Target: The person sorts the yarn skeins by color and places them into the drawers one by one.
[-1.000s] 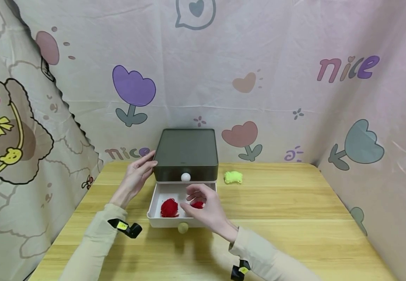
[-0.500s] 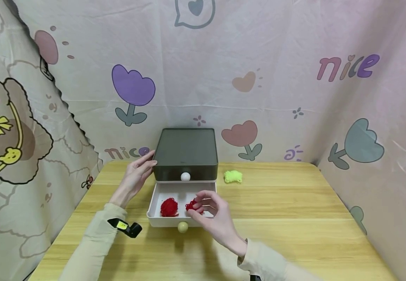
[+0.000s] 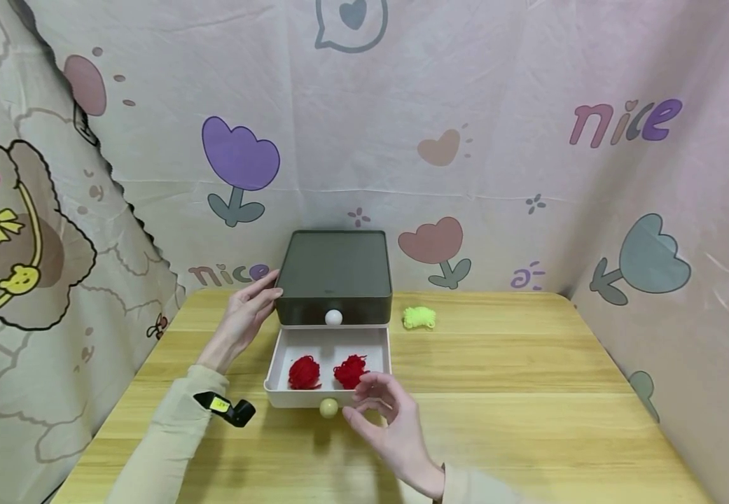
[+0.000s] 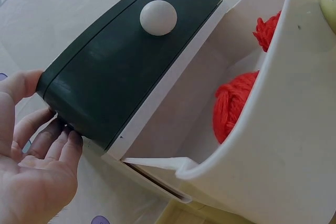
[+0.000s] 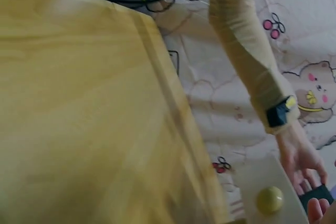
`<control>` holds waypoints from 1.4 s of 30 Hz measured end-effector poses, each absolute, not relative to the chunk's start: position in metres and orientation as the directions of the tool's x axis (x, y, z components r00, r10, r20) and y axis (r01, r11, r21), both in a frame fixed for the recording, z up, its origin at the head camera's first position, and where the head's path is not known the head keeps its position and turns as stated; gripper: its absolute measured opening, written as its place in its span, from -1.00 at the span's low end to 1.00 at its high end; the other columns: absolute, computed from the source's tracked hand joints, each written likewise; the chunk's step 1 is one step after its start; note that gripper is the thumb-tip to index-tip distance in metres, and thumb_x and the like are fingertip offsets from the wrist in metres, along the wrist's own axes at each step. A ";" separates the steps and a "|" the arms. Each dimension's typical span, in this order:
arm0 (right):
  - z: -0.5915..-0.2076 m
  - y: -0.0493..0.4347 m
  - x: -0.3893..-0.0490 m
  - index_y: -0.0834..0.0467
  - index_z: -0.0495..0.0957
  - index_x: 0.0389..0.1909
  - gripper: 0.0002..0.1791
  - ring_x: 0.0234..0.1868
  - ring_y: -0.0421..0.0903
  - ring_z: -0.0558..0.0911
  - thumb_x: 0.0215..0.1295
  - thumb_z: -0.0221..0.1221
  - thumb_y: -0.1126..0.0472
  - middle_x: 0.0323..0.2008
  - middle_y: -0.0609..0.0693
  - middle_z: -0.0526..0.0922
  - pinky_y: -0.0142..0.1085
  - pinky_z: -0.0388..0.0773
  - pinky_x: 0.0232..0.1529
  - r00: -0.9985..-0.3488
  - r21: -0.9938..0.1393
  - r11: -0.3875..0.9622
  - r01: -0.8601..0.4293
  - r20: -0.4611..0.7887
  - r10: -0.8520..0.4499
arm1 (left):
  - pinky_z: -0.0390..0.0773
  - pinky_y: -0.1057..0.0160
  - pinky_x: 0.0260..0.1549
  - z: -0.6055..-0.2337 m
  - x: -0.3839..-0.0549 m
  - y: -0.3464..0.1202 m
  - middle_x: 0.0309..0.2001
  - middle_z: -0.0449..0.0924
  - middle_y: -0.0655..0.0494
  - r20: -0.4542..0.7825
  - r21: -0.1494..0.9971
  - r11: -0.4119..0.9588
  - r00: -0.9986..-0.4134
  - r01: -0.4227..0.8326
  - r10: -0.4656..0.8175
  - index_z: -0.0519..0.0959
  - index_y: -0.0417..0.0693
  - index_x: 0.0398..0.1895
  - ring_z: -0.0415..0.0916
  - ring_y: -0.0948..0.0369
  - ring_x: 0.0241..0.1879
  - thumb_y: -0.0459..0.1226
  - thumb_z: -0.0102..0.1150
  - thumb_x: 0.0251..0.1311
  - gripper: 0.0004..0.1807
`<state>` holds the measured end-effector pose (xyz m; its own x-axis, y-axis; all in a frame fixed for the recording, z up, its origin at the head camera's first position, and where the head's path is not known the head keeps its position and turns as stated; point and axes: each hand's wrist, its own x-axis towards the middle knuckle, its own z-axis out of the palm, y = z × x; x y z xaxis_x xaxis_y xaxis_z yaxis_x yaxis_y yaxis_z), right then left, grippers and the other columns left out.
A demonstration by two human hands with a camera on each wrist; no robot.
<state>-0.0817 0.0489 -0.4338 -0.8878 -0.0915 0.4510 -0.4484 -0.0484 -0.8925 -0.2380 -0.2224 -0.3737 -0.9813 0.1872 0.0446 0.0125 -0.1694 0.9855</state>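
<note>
A small dark green and white drawer unit stands at the back of the table, its lower white drawer pulled out. Inside the drawer lie a red yarn ball on the left and a second red yarn bundle on the right. My left hand rests against the unit's left side, thumb near the front corner and fingers along the wall. My right hand hovers by the drawer's front right corner, right of its yellowish knob, fingers loosely bent with nothing between them.
A bundle of neon yellow yarn lies right of the unit on the wooden table. The closed upper drawer has a white knob. Printed cloth hangs behind and at both sides.
My right hand has drawn back from inside the drawer toward me and slightly right, uncovering the right red yarn bundle. My left hand stays where it was.
</note>
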 end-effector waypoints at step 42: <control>-0.496 0.001 -0.078 0.32 0.58 -0.07 -0.61 -0.22 -0.15 0.78 0.05 0.43 0.42 -0.17 0.30 0.76 -0.25 0.76 -0.09 -0.959 -0.957 -0.088 -0.278 0.272 0.077 | -0.09 0.01 0.61 -0.376 -0.240 -0.222 0.67 -0.27 0.03 0.046 0.989 -0.145 -0.981 0.019 0.188 0.07 -0.16 0.59 -0.24 0.04 0.65 -0.29 0.04 0.47 -0.30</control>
<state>-0.0782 0.0008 -0.4965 -0.9593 0.0769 0.2717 -0.2779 -0.0875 -0.9566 -0.2401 -0.2224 -0.3762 -0.9812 0.1876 0.0460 0.0186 -0.1454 0.9892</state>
